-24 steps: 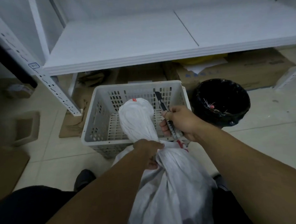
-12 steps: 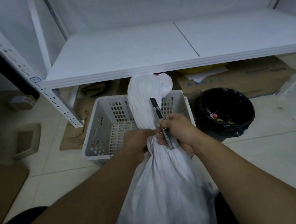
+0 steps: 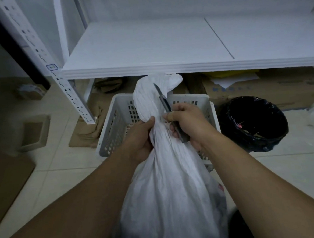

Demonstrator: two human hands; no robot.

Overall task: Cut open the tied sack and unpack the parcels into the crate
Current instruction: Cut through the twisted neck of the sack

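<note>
A white woven sack (image 3: 167, 187) stands upright between my forearms, its neck gathered and its bunched top (image 3: 151, 92) sticking up in front of the crate. My left hand (image 3: 139, 138) is closed around the neck from the left. My right hand (image 3: 187, 124) grips a utility knife (image 3: 163, 102) on the neck's right side, with the blade pointing up and away along the bunched top. The pale grey perforated crate (image 3: 116, 121) sits on the floor just behind the sack. No parcels are visible.
A black-lined waste bin (image 3: 252, 123) stands right of the crate. A white metal shelf (image 3: 167, 49) overhangs behind, with its perforated post (image 3: 59, 82) at the left and cardboard boxes (image 3: 287, 86) beneath. Flat cardboard (image 3: 88, 133) lies on the tiled floor at left.
The sack's neck has been pulled upright and its top now rises higher, reaching the shelf edge. Both hands stayed at the neck, and the view shifted closer.
</note>
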